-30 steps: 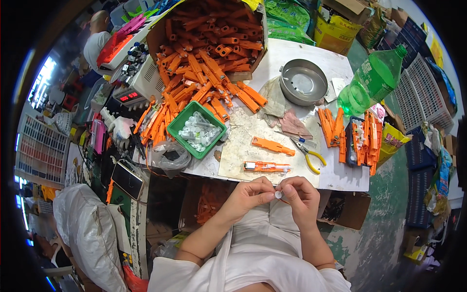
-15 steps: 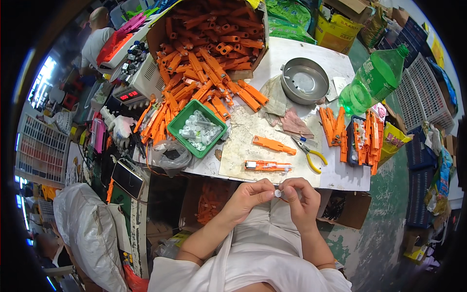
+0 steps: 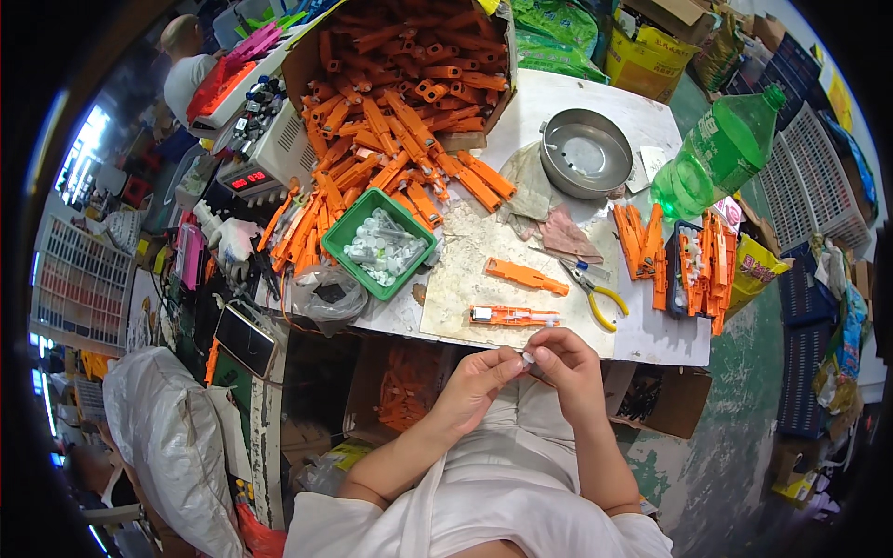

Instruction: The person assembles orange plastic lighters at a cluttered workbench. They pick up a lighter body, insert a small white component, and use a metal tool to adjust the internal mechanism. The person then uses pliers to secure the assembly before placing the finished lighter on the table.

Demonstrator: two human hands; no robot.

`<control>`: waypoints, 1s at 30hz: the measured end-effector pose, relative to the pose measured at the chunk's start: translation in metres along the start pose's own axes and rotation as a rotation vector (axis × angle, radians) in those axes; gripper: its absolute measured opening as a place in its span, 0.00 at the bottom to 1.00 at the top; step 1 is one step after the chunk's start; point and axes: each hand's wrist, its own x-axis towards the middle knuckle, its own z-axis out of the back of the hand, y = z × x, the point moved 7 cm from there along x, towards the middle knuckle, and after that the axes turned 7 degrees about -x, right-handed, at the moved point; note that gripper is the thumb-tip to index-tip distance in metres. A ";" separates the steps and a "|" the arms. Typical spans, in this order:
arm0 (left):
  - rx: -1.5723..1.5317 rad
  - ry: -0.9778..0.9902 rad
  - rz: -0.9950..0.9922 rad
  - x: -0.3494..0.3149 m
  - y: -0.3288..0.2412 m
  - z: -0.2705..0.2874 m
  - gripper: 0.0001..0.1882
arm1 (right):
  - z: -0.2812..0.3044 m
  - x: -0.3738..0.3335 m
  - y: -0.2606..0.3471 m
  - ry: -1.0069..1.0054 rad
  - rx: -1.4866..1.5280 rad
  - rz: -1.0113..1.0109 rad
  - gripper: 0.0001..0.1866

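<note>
Both hands meet over my lap, just off the table's front edge. A small white plastic piece (image 3: pixel 527 357) is pinched between the fingertips of my left hand (image 3: pixel 481 383) and my right hand (image 3: pixel 569 370); the fingers cover part of it. Just beyond them, on a worn pale board (image 3: pixel 451 296), lies an orange plastic casing (image 3: pixel 512 316) with white and metal parts set in it. A second, plain orange casing (image 3: pixel 526 276) rests behind it. Yellow-handled pliers (image 3: pixel 600 302) lie to the right.
A green bin (image 3: pixel 428 244) of small white parts stands left, before a large box heaped with orange casings (image 3: pixel 400 102). Behind sits a metal bowl (image 3: pixel 586 153). To the right are a green bottle (image 3: pixel 721 149) and a dark tray with more orange casings (image 3: pixel 714 265).
My hands have shifted slightly up toward the table edge. The white piece has turned between my fingers, and the right fingers now cover more of it.
</note>
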 end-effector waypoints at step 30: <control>1.885 -0.279 -0.929 -0.005 -0.038 0.010 0.23 | -0.031 0.078 0.015 0.251 -1.177 0.359 0.06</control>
